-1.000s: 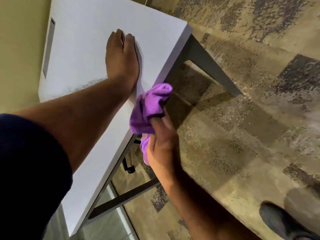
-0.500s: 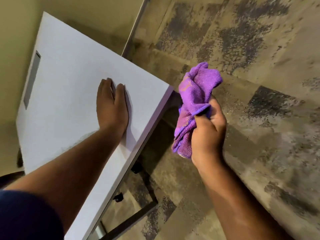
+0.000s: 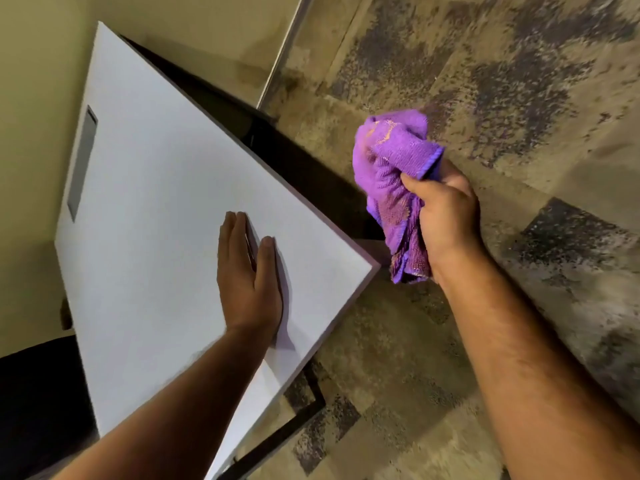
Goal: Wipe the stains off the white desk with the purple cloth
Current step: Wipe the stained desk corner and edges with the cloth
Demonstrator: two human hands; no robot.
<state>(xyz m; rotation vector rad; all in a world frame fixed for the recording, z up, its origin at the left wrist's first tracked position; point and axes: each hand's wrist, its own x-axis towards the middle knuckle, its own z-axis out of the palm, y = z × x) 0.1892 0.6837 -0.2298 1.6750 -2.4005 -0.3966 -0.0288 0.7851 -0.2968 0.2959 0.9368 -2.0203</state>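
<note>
The white desk (image 3: 145,202) fills the left half of the head view, its near corner pointing right. My left hand (image 3: 247,275) lies flat on the desk top near that corner, palm down, fingers together, holding nothing. My right hand (image 3: 445,216) is raised in the air off the desk, right of the corner, closed on the bunched purple cloth (image 3: 391,161). The cloth shows orange-brown marks and hangs clear of the desk surface. I see no distinct stains on the white top.
A grey rectangular slot (image 3: 83,161) sits in the desk near its far left edge. Dark metal frame bars (image 3: 277,441) run under the desk. Mottled brown and grey carpet (image 3: 502,81) covers the floor to the right. A yellowish wall (image 3: 31,81) lies behind the desk.
My right hand lifted the cloth from the desk's edge up and to the right, clear of the desk. The view swung so more of the desk shows. My left hand stayed flat.
</note>
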